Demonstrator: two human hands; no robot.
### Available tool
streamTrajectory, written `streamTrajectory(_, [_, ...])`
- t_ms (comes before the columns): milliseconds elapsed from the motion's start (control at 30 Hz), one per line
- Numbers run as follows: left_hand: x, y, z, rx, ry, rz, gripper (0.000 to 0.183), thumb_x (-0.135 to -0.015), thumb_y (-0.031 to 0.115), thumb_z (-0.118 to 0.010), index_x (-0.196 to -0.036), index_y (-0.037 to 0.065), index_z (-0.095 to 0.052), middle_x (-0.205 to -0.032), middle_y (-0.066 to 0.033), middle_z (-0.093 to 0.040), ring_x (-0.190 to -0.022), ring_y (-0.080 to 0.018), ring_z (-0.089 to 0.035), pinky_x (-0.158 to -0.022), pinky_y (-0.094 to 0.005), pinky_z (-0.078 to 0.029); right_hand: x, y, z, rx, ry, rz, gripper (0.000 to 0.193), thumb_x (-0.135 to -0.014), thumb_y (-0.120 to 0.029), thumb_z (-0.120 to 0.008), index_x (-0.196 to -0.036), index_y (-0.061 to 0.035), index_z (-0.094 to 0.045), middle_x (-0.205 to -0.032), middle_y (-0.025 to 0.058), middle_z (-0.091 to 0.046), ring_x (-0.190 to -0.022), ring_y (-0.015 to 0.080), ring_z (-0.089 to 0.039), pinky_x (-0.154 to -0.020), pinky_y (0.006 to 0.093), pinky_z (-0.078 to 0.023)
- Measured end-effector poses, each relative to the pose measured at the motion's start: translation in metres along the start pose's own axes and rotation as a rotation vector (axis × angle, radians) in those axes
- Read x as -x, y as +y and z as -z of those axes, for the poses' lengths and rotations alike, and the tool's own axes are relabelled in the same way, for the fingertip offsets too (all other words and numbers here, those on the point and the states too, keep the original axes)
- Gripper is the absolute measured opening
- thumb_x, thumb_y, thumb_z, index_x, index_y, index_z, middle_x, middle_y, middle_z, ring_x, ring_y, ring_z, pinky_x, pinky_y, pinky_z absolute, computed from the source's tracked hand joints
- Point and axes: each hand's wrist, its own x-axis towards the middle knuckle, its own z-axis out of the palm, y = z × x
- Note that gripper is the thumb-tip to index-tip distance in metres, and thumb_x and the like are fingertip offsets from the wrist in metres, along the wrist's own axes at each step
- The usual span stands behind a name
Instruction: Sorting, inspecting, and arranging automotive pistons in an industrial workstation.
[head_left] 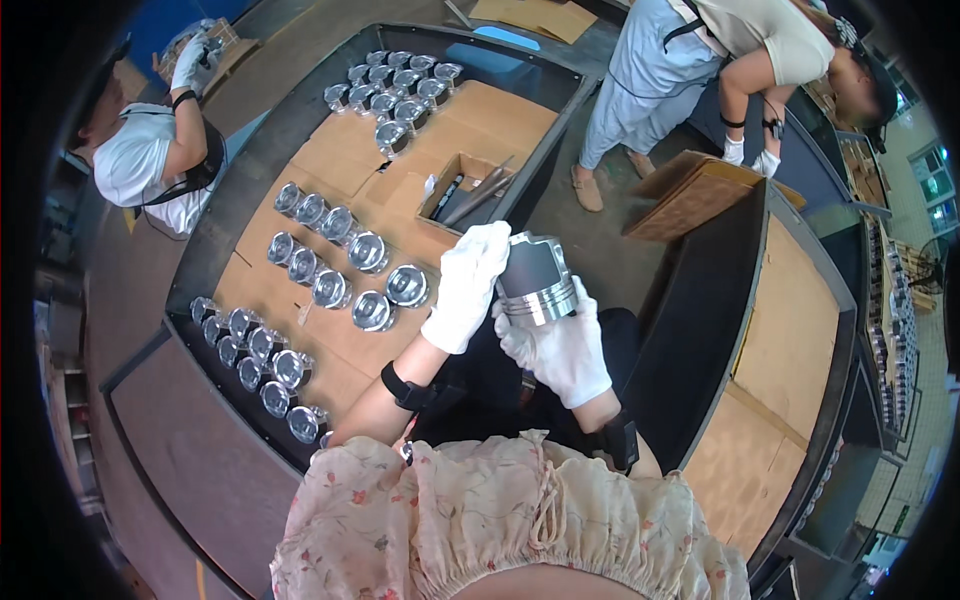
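A metal piston (538, 278) with a dark grey coated side and shiny ring grooves is held up in front of me between both gloved hands. My left hand (470, 280), in a white glove, is closed with its fingers against the piston's upper left side. From below and the right, my right hand (562, 352), also white-gloved, wraps its fingers round the grooved end. Just left of my left hand, more pistons (407, 286) stand on the cardboard-covered table (480, 110).
Piston groups stand at the table's far end (395, 95) and near left (262, 345). A cardboard box (440, 212) holds pens and tools. A second cardboard-lined table (790, 340) is at right. One person (150, 150) works at far left, another (690, 70) bends over at far right.
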Motion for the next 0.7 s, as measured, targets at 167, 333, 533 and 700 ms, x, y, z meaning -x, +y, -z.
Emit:
streamTrajectory(167, [0.020, -0.004, -0.007, 0.708, -0.037, 0.306, 0.051, -0.098, 0.014, -0.060, -0.143, -0.002, -0.042, -0.138, -0.0100, -0.052, -0.130, -0.0165, -0.048, -0.111, -0.0304, -0.035, -0.004, -0.012, 0.004, 0.679, 0.013, 0.397, 0.065, -0.097, -0.045, -0.057, -0.145, -0.0060, -0.035, -0.134, 0.0175, -0.052, -0.115, 0.0309, -0.060, -0.094, 0.0445, -0.055])
streamTrajectory(333, [0.032, -0.023, -0.016, 1.091, -0.109, 0.326, 0.056, -0.093, 0.013, -0.062, -0.142, -0.001, -0.041, -0.137, -0.0104, -0.053, -0.128, -0.0213, -0.050, -0.113, -0.0348, -0.036, -0.009, 0.000, 0.007, 1.273, 0.267, 0.801, 0.081, -0.078, -0.003, -0.080, -0.144, -0.0030, -0.034, -0.135, 0.0116, -0.047, -0.121, 0.0223, -0.055, -0.099, 0.0359, -0.052])
streamTrajectory(533, [0.041, -0.020, -0.015, 1.084, -0.102, 0.382, 0.054, -0.093, 0.016, -0.057, -0.143, 0.001, -0.041, -0.136, -0.0115, -0.054, -0.127, -0.0218, -0.051, -0.110, -0.0386, -0.040, -0.011, 0.019, 0.010, 1.767, 0.321, 1.068, 0.092, -0.068, -0.003, -0.087, -0.144, -0.0021, -0.034, -0.130, 0.0112, -0.048, -0.122, 0.0215, -0.052, -0.101, 0.0366, -0.050])
streamTrajectory(700, [0.047, 0.009, -0.024, 0.097, -0.018, 0.113, 0.099, -0.073, 0.018, -0.086, -0.150, -0.003, -0.025, -0.129, -0.0127, -0.058, -0.120, -0.0242, -0.059, -0.101, -0.0368, -0.048, -0.005, 0.012, 0.006, 0.599, 0.172, 0.470, 0.054, -0.105, -0.041, -0.045, -0.147, -0.0091, -0.038, -0.140, 0.0113, -0.051, -0.127, 0.0227, -0.053, -0.109, 0.0389, -0.042])
